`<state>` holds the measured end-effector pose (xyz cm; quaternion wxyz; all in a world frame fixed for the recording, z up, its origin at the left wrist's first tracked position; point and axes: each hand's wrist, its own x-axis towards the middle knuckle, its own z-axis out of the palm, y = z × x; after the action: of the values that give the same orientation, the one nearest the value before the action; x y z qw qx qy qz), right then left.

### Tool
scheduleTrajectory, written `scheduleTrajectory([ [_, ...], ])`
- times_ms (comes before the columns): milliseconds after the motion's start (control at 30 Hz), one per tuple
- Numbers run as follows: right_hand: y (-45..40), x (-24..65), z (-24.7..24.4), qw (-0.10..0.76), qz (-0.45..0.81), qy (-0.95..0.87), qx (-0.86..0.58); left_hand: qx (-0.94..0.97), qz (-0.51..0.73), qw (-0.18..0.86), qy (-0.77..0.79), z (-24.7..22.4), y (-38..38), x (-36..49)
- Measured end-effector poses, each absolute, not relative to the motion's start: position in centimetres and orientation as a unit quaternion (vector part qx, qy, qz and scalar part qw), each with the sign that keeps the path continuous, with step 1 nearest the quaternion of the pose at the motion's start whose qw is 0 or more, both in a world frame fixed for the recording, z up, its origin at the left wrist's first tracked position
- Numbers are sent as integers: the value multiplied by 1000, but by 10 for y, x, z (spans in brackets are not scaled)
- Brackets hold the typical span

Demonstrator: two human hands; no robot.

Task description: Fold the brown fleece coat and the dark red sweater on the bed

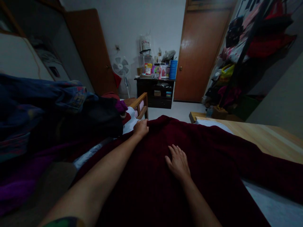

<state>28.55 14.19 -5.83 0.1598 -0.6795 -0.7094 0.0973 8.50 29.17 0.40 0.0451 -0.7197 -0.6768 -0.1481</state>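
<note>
A dark red garment [205, 157] lies spread out over a light cloth [274, 201], with one sleeve stretched to the right. At the garment's far left edge, near its collar, my left hand [141, 128] is closed on the fabric. My right hand [178, 161] rests palm down on the middle of the garment, its fingers apart and nothing held.
Dark and blue clothes [71, 101] are piled at the left, beside a wooden chair frame [140, 102]. A bare wooden board [265, 135] extends at the right. Farther back stand a fan [121, 66], a black cabinet [155, 91] and a door [199, 56].
</note>
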Motion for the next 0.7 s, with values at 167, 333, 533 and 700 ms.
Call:
scheduleTrajectory([
  [167, 141, 286, -59, 163, 100, -709, -679, -703, -126, 62, -697, 11, 321, 69],
  [333, 142, 286, -60, 170, 100, -710, -676, -685, -109, 68, -717, -4, 330, 68],
  [533, 143, 286, -62, 169, 96, -709, -678, -716, -106, 63, -687, -15, 323, 98],
  [700, 143, 287, -61, 165, 94, -712, -676, -717, -65, -21, -694, -43, 305, 129],
])
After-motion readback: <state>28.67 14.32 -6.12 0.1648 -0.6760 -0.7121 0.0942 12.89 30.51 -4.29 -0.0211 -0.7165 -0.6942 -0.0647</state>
